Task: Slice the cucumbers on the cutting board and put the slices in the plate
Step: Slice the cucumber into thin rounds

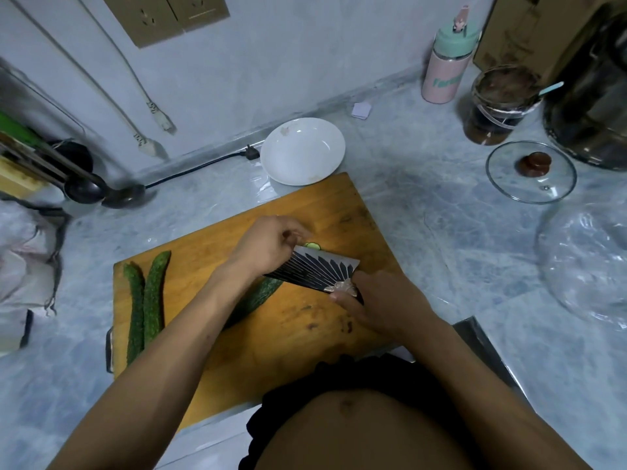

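I count three cucumbers (149, 293) on one cutting board (298, 334), one cut slice (312, 246), one knife (315, 271), one white plate (303, 150), one glass lid (531, 171), two ladles (101, 191)

I can't see most of the cucumber being cut (263, 295): my left forearm and the knife blade (315, 269) cover it, leaving only a stretch of green skin and one pale cut end (312, 246) past the blade. The knife's handle is buried inside my right hand (375, 305). The left hand (268, 244) hides its own fingers, so their hold underneath is unclear. The near corner of the cutting board (291, 334) disappears behind my body. The pot (597, 96) at the right runs off the frame's edge.
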Tool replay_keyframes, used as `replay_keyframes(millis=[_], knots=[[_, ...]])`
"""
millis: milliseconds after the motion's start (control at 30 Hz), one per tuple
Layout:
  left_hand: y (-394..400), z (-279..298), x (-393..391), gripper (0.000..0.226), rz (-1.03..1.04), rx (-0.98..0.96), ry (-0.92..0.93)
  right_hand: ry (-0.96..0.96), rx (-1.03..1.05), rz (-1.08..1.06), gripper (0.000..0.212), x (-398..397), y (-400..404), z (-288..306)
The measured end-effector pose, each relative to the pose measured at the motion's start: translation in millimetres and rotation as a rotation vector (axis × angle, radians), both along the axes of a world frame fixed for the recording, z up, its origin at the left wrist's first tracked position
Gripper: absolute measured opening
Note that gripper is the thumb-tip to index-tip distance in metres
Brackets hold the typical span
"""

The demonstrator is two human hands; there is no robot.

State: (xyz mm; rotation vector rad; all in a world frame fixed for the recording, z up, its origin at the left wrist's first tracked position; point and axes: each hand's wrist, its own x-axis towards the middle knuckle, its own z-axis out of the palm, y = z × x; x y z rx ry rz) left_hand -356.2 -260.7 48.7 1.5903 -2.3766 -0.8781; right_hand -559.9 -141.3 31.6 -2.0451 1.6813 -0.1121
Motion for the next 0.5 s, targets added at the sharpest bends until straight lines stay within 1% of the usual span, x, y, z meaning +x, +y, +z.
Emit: replay_keyframes(millis=[33,100,167,200,233,267,300,367,433,500], knots=[[6,3,2,0.03,-0.002,-0.031,0.038,-0.012,-0.01,-0.014,0.049,-1,0,-1],[20,8,9,0.031,0.088,-0.191,0.169,-0.11,0.008,-0.094,0.055,-1,1,-6],[38,12,17,0.03,0.313,-0.381,0.343,-0.307,0.094,-0.236,0.065,-1,2,-8],[47,10,21,0.029,0.43,-0.441,0.401,-0.391,0.136,-0.293,0.071,-1,2,-8],[54,6,26,0.028,0.505,-0.476,0.422,-0.452,0.158,-0.331,0.078,-1,1,-8],[59,-3,30,0.027,0.523,-0.484,0.408,-0.495,0.176,-0.352,0.081,-1,1,-8],[63,-15,34,0.025,0.478,-0.466,0.359,-0.531,0.189,-0.358,0.079,-1,0,-7],[66,-43,43,0.022,0.296,-0.397,0.197,-0.569,0.203,-0.339,0.068,1,-1,-2],[65,-65,47,0.025,0.156,-0.34,0.071,-0.545,0.211,-0.298,0.065,6,-4,4],[65,-74,45,0.031,0.1,-0.311,0.013,-0.495,0.218,-0.251,0.064,13,-6,9]])
